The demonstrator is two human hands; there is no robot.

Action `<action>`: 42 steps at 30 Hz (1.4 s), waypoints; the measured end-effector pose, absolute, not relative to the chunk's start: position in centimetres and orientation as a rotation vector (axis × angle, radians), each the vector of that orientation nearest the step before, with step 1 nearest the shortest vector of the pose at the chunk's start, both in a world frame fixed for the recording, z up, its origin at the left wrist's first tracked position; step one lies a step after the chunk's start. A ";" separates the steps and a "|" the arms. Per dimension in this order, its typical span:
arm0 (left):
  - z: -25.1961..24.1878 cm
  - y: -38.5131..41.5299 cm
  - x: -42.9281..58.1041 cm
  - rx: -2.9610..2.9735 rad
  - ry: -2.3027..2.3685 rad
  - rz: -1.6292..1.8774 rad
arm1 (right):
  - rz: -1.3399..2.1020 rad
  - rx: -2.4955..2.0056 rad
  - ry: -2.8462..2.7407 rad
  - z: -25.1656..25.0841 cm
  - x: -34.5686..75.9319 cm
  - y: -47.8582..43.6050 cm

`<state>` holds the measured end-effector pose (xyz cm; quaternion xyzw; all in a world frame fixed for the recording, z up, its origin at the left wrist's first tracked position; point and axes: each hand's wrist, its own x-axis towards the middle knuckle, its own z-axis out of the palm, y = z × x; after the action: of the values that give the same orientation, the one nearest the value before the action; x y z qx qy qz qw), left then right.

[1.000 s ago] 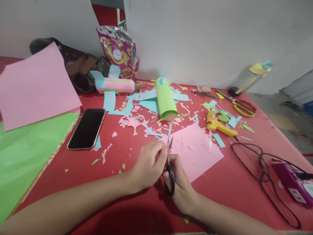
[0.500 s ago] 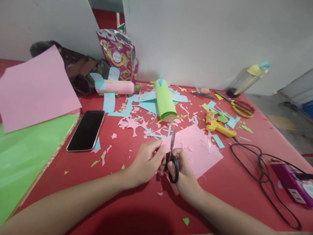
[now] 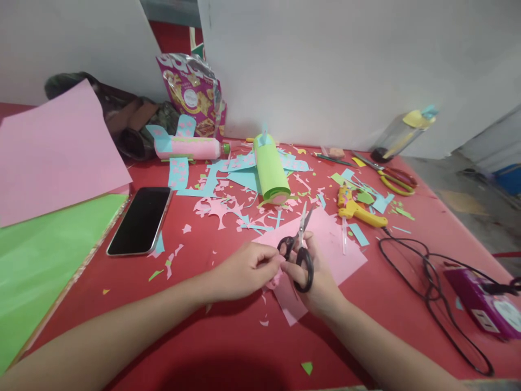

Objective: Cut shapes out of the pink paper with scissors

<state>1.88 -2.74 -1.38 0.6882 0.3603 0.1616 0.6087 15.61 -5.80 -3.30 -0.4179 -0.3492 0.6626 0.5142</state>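
Observation:
Black-handled scissors [image 3: 300, 240] are in my right hand [image 3: 323, 285], their blades pointing away from me and slightly apart. My left hand [image 3: 246, 271] pinches a small pink paper piece [image 3: 275, 280], mostly hidden by the fingers. The fingertips of both hands meet at this piece. Beneath the right hand lies a pink sheet [image 3: 345, 255] with small cuttings on it. Just beyond stands a toy airplane with a rolled green paper body [image 3: 272, 168] and light blue wings [image 3: 244, 161].
Left are a phone [image 3: 140, 221], pink paper [image 3: 61, 157] and green paper [image 3: 49, 260]. A pink bottle plane [image 3: 193, 147] and snack bag [image 3: 195, 92] stand behind. On the right lie a yellow glue gun [image 3: 362, 213], its cord [image 3: 427, 277], a purple power strip [image 3: 482, 304] and other scissors [image 3: 396, 181].
The scissors have turned in my right hand, away from the pink piece, and their blades now show apart. My left hand has shifted slightly right with the piece. The view has moved a little.

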 end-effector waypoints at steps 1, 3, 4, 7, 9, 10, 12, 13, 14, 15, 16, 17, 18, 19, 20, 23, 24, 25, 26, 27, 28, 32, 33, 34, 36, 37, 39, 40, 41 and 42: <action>-1.3 -2.6 1.8 1.601 0.819 0.350 | 1.589 -1.003 -0.848 -3.3 15.6 -5.8; -1.2 -2.4 1.6 1.636 0.800 0.308 | 1.589 -1.005 -0.859 -3.3 15.6 -5.9; -1.1 -2.3 1.4 1.654 0.790 0.287 | 1.595 -1.006 -0.863 -3.3 15.6 -5.9; -0.9 -2.0 1.1 1.700 0.742 0.222 | 1.626 -0.989 -0.866 -3.3 15.6 -5.9; -0.8 -1.7 0.9 1.732 0.699 0.185 | 1.650 -0.978 -0.885 -3.3 15.6 -5.8; -0.7 -1.6 0.8 1.753 0.684 0.167 | 1.662 -0.975 -0.901 -3.3 15.6 -5.8; -0.7 -1.3 0.6 1.797 0.662 0.134 | 1.684 -0.968 -0.935 -3.3 15.6 -5.8; -0.7 -1.2 0.5 1.817 0.651 0.117 | 1.692 -0.966 -0.951 -3.2 15.6 -5.8; -0.7 -1.1 0.4 1.836 0.646 0.105 | 1.697 -0.967 -0.965 -3.2 15.6 -5.8; -0.7 -0.9 0.3 1.850 0.646 0.098 | 1.695 -0.970 -0.974 -3.1 15.6 -5.9; -0.7 -0.8 0.2 1.857 0.651 0.099 | 1.689 -0.976 -0.976 -3.1 15.5 -5.9; -0.7 -0.7 0.1 1.858 0.658 0.105 | 1.678 -0.985 -0.971 -3.0 15.5 -5.9; -0.7 -0.6 0.1 1.855 0.673 0.116 | 1.661 -0.994 -0.959 -3.0 15.5 -5.9; -0.7 -0.5 0.0 1.853 0.690 0.128 | 1.639 -1.004 -0.942 -3.1 15.4 -5.9; -0.7 -0.5 0.0 1.853 0.708 0.139 | 1.612 -1.015 -0.923 -3.1 15.4 -5.9; -0.9 -0.7 0.2 1.857 0.743 0.176 | 1.515 -1.052 -0.858 -3.3 15.4 -5.6; -1.0 -0.8 0.3 1.848 0.746 0.193 | 1.484 -1.066 -0.833 -3.4 15.4 -5.5; -1.2 -1.0 0.5 1.834 0.748 0.210 | 1.457 -1.077 -0.810 -3.4 15.4 -5.5; -1.3 -1.2 0.7 1.819 0.758 0.232 | 1.432 -1.086 -0.791 -3.5 15.4 -5.4; -1.4 -1.5 0.9 1.805 0.779 0.260 | 1.411 -1.093 -0.777 -3.5 15.5 -5.3; -1.6 -1.7 1.1 1.791 0.810 0.290 | 1.392 -1.099 -0.768 -3.5 15.5 -5.3; -2.0 -2.2 1.8 1.711 0.903 0.423 | 1.348 -1.097 -0.765 -3.5 15.6 -5.5; -2.1 -2.3 1.9 1.695 0.907 0.451 | 1.346 -1.097 -0.768 -3.5 15.5 -5.6; -2.2 -2.4 2.0 1.682 0.910 0.474 | 1.344 -1.100 -0.772 -3.4 15.5 -5.6; -2.4 -2.5 2.0 1.668 0.918 0.497 | 1.343 -1.112 -0.777 -3.4 15.3 -5.7; -2.5 -2.5 2.0 1.668 0.925 0.503 | 1.344 -1.117 -0.779 -3.3 15.3 -5.8; -2.6 -2.5 2.0 1.688 0.941 0.513 | 1.352 -1.118 -0.775 -3.3 15.2 -5.8; -2.6 -2.5 2.0 1.705 0.951 0.519 | 1.359 -1.115 -0.771 -3.3 15.2 -5.8; -2.6 -2.5 2.0 1.725 0.960 0.523 | 1.369 -1.113 -0.769 -3.3 15.3 -5.8; -2.5 -2.4 2.0 1.745 0.970 0.526 | 1.380 -1.113 -0.771 -3.4 15.3 -5.8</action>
<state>1.98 -2.44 -2.54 0.7255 0.4034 0.2189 0.5128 15.30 -5.81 -3.37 -0.4736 -0.3284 0.5874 0.5682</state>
